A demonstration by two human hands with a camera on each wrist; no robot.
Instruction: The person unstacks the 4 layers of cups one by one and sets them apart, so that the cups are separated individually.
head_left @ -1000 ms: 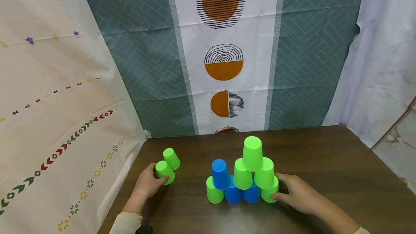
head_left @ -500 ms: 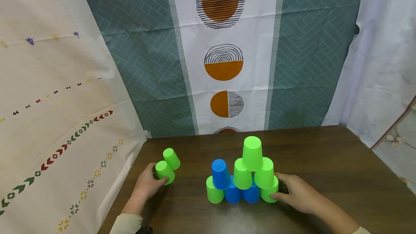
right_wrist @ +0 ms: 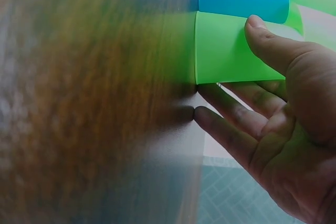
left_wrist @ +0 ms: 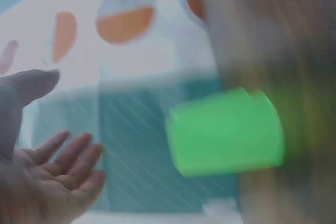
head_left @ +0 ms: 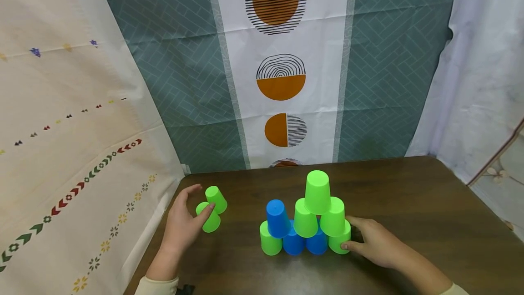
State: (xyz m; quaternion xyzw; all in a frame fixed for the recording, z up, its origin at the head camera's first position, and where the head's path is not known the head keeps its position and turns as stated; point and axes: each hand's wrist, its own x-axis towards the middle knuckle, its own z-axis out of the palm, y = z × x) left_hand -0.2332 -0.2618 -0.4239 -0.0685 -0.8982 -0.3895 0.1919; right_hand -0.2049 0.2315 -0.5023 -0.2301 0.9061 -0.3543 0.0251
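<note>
Upside-down plastic cups form a stepped stack. Its bottom row has a green cup [head_left: 270, 240] at the left end, two blue cups in the middle and a green cup [head_left: 338, 241] at the right end. Above sit a blue cup [head_left: 278, 219] and two green cups, topped by another green cup [head_left: 317, 192]. My right hand [head_left: 374, 245] holds the bottom right cup, thumb in front and fingers behind. My left hand [head_left: 180, 226], fingers spread, is raised beside two loose green cups; its thumb overlaps the nearer cup [head_left: 211, 224], and the farther cup [head_left: 216, 200] stands just behind.
The cups stand on a dark brown wooden table [head_left: 245, 277]. Behind its far edge hangs a teal and white patterned cloth [head_left: 184, 81]. A cream cloth [head_left: 82, 172] covers the left side, and a white curtain [head_left: 483, 81] hangs at the right.
My left hand has let go of the nearer loose green cup, lifted and opened its fingers. My right hand keeps its hold, and the stack has not moved.
</note>
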